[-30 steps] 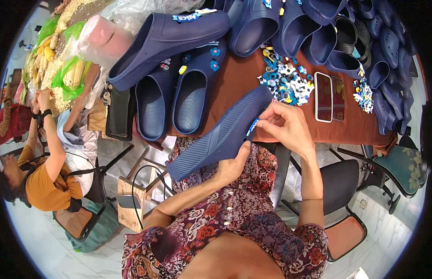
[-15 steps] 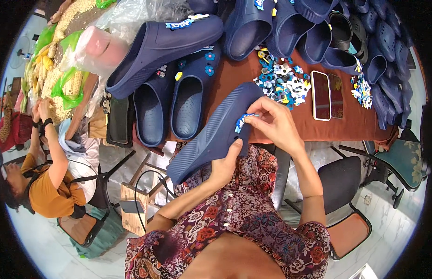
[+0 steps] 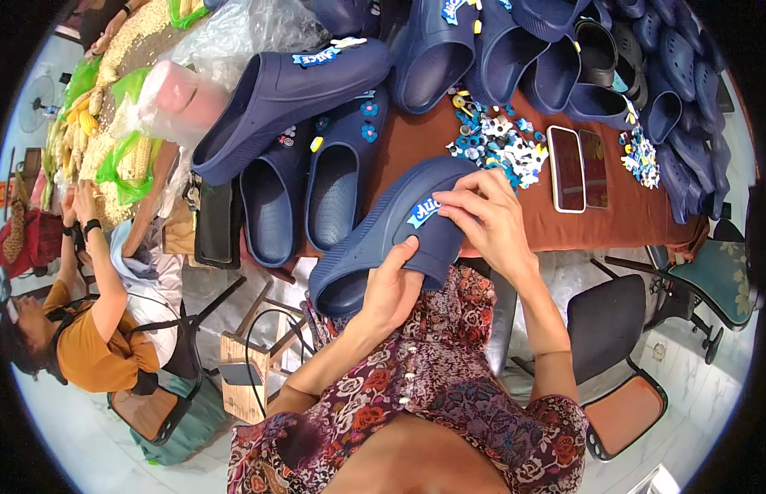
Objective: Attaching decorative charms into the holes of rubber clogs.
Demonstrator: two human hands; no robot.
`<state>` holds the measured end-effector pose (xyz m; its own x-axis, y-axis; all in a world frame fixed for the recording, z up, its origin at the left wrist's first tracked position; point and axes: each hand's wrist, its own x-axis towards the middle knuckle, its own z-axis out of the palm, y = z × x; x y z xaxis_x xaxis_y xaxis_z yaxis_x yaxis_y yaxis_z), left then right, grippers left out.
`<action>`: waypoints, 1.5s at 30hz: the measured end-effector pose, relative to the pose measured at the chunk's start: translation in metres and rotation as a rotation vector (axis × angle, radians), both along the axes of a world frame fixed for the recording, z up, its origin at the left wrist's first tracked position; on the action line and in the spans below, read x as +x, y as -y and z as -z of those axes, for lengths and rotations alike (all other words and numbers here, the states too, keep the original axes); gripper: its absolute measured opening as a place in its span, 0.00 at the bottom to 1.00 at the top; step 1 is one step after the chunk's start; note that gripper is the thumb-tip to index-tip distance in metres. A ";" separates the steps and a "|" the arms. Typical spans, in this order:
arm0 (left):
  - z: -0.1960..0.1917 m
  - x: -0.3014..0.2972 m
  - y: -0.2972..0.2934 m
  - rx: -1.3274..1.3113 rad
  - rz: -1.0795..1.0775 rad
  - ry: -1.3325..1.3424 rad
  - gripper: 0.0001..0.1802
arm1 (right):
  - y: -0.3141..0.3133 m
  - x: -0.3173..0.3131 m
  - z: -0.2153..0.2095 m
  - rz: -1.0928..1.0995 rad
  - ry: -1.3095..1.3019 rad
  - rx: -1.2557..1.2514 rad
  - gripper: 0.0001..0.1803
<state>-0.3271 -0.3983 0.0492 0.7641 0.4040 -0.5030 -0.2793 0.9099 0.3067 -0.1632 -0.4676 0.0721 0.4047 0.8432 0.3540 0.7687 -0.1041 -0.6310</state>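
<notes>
A navy clog (image 3: 375,222) is held up over the table's near edge, its opening toward me. My left hand (image 3: 393,288) grips it, thumb on the upper and fingers inside the opening. A blue-and-white lettered shoe charm (image 3: 422,212) lies against the clog's upper. With thumb and index finger my right hand (image 3: 486,216) pinches at the charm's right end; its fingers partly cover it. Beyond the clog lies a pile of small blue, white and yellow charms (image 3: 502,144) on the brown tablecloth (image 3: 408,136).
Navy clogs (image 3: 333,193) with charms stand at left, and more (image 3: 436,62) line the far side. A phone (image 3: 567,169) lies right of the charm pile. At far left a person (image 3: 95,337) works at corn (image 3: 136,160). An office chair (image 3: 609,329) stands right.
The clog has turned in my hands from showing its ribbed sole side to showing its upper and opening. The charm now faces up, flatter against the upper.
</notes>
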 end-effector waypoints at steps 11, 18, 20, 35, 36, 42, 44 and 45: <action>-0.015 0.013 -0.020 -0.159 -0.029 0.183 0.32 | 0.019 0.020 0.012 0.363 -0.304 0.248 0.08; -0.021 0.010 -0.032 -0.361 -0.116 0.265 0.32 | 0.046 -0.035 0.042 0.288 -0.489 0.151 0.08; -0.023 0.012 -0.032 -0.375 -0.087 0.287 0.32 | 0.051 -0.059 0.050 0.237 -0.690 0.073 0.14; -0.042 0.037 -0.041 -0.420 -0.054 0.571 0.22 | 0.013 -0.080 0.055 -0.006 -0.766 0.033 0.33; -0.047 0.039 -0.042 -0.402 0.005 0.737 0.22 | 0.013 -0.074 0.058 -0.003 -0.761 0.035 0.33; -0.053 0.016 -0.026 0.242 0.044 0.359 0.19 | 0.015 -0.011 0.014 0.229 -0.670 0.203 0.21; -0.035 0.007 -0.019 0.741 0.132 0.056 0.18 | 0.016 0.016 0.001 0.200 -0.624 0.215 0.18; -0.030 0.004 -0.017 0.810 0.140 -0.008 0.16 | 0.010 0.025 -0.011 0.185 -0.701 0.213 0.16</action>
